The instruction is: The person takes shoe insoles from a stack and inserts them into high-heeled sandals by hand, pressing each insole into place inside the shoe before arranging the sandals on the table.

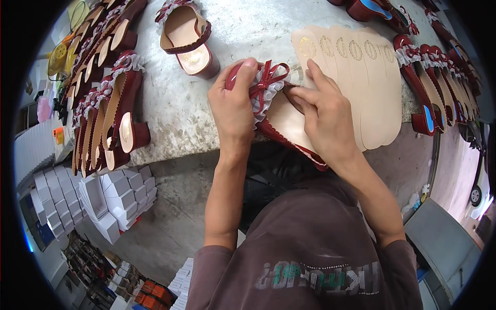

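Hold the red shoe at the near edge of the tabletop, toe pointing away and to the left, rear end toward the body. The left hand grips the toe, thumb on top. The right hand has its fingers at the inner edge of the opening; whether they pinch the edge or only press there cannot be determined. The step appears to be fitting or smoothing the inside. For a good result, keep the toe steady, work the fingers from the front toward the rear with even pressure, and avoid crushing the ruffle.

Appearance: glossy dark red upper, smooth pale lining, white gathered ruffle across the front, and a thin red ribbon bow over it. Beige insoles with gold oval marks lie overlapped just beside the right hand.
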Tool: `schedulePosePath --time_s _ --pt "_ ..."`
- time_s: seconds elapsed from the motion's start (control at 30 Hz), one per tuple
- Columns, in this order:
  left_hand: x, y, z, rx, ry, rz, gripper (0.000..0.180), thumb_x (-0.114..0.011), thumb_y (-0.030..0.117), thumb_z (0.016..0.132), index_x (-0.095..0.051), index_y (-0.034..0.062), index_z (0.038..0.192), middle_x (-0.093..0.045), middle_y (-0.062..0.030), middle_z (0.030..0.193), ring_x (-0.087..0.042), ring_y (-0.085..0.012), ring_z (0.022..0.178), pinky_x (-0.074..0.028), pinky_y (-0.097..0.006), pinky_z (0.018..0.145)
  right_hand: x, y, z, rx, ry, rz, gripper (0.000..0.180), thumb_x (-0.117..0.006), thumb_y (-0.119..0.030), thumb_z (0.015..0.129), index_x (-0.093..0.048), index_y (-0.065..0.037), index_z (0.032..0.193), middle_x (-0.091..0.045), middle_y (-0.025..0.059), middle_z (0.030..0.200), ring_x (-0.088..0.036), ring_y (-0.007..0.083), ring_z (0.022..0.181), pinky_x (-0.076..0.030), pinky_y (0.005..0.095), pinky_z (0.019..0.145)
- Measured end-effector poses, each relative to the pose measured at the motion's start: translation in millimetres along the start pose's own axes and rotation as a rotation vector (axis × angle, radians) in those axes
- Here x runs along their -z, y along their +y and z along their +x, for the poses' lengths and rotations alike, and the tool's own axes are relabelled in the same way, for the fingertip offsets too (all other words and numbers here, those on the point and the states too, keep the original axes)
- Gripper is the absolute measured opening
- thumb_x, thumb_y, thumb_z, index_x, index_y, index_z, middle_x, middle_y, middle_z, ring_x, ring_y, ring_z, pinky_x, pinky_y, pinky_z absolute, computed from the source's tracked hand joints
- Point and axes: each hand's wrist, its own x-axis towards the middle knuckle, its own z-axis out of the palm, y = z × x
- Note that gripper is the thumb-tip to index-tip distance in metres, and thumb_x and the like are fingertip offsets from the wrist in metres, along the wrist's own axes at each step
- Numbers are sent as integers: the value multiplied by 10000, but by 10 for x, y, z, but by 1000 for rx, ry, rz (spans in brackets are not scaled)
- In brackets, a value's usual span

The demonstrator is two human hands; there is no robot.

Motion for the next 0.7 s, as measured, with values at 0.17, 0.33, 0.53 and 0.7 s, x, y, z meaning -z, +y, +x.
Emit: schedulePosePath --time_s 0.17,0.33,0.53,0.7 --pt "-29 14 1 -24 -8 12 330 -706 225 971 -693 -84 1085 -715 -65 947 -631 -93 840 -510 -248 787 -55 -36 138 111 -24 -233 159 -662 42 856 -732 93 990 -556 331 1396 -607 425 1201 -490 436 1022" --pt "-55 31 -11 -28 -3 16 341 -710 239 970 -691 -82 1081 -713 -58 940 -626 -93 827 -509 -247 776 -92 37 165 26 -11 -30 132 -668 10 792 -737 96 865 -533 348 1404 -558 424 1230 -454 459 1048" --pt "-21 -3 -6 -44 0 21 345 -718 248 964 -694 -81 1063 -715 -59 910 -623 -87 808 -507 -241 757 -12 164 377 337 -92 29 120 -674 -10 760 -713 104 754 -540 259 1456 -521 412 1303 -456 445 1072" --pt "-57 45 -24 -69 19 36 371 -734 266 953 -697 -89 1055 -716 -60 895 -624 -84 796 -502 -233 741 5 144 389 281 -179 111 125 -673 -15 759 -722 100 770 -538 246 1465 -488 413 1359 -454 434 1088"
